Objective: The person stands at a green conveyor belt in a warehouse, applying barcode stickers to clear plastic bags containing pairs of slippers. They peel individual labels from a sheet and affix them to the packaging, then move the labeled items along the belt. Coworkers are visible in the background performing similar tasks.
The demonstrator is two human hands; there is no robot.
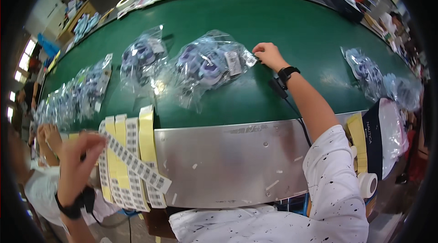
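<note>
My left hand [82, 156], smeared by motion, has its fingers closed at the upper end of a strip of barcode labels [137, 165]. That strip slants across several other label strips [123, 145] hanging over the table's near edge. Farther right, my right hand [271, 56] pinches at the right corner of a clear plastic bag [212, 63], fingertips bent together. Blue and purple items, apparently small shoes, fill the bag, and a white barcode label [232, 63] shows on it. To its left lies a similar bag [141, 56].
More filled bags lie at the left [82, 88] and right [365, 72] of the green tabletop [283, 15]. A metal plate [228, 165] forms the near edge. Label rolls [367, 184] and a dark bag [374, 138] sit at the right. A co-worker's hands [49, 137] are close on my left.
</note>
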